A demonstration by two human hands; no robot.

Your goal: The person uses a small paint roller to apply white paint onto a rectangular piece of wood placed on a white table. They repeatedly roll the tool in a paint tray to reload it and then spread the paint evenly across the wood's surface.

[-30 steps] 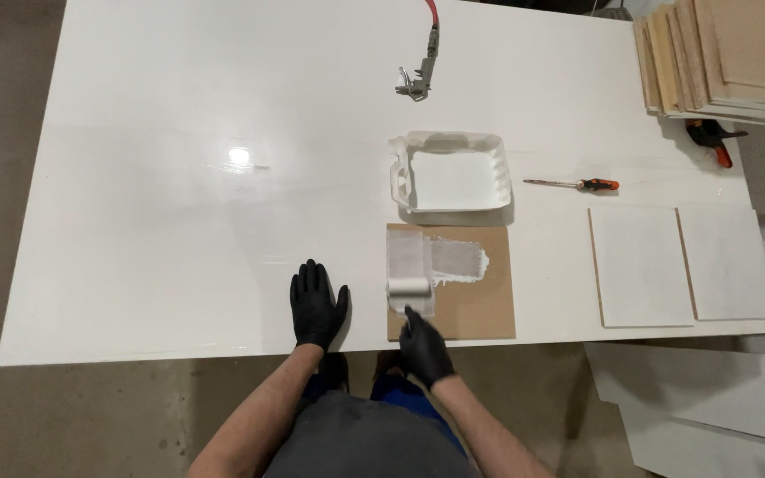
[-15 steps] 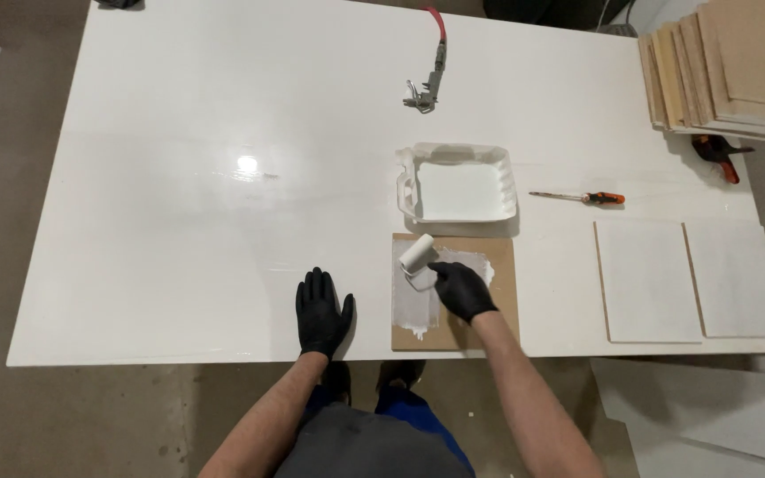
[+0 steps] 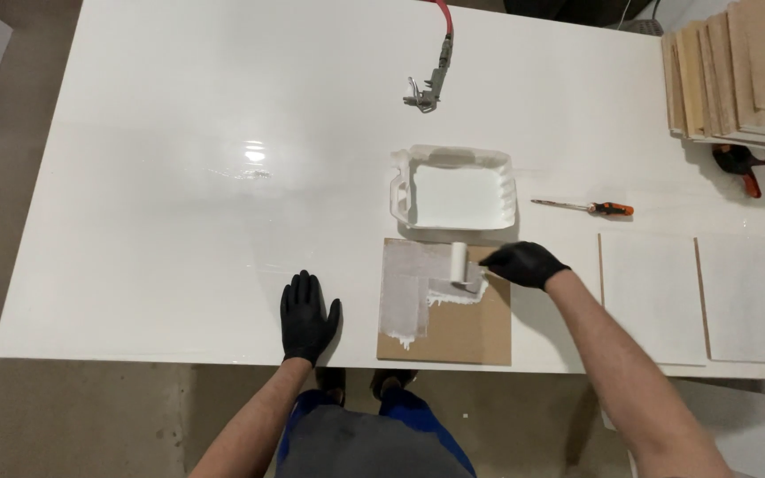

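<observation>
My right hand (image 3: 524, 263), in a black glove, grips a small white paint roller (image 3: 459, 264). The roller lies on a square brown board (image 3: 475, 332) near the table's front edge. The board's left and upper parts are covered in white paint. My left hand (image 3: 306, 317), also gloved in black, rests flat on the white table (image 3: 179, 204) left of the board, fingers spread, holding nothing. Just behind the board sits a white paint tray (image 3: 453, 190) with white paint in it.
An orange-handled screwdriver (image 3: 588, 208) lies right of the tray. Two white-painted panels (image 3: 706, 296) lie at the front right. A stack of bare boards (image 3: 737, 75) and an orange clamp (image 3: 741, 165) are at the back right. A spray gun (image 3: 427, 88) with a red hose lies at the back.
My right hand has swung the roller from the board's left side up and across to its upper middle, turning it sideways. More of the board is white. My left hand has stayed put.
</observation>
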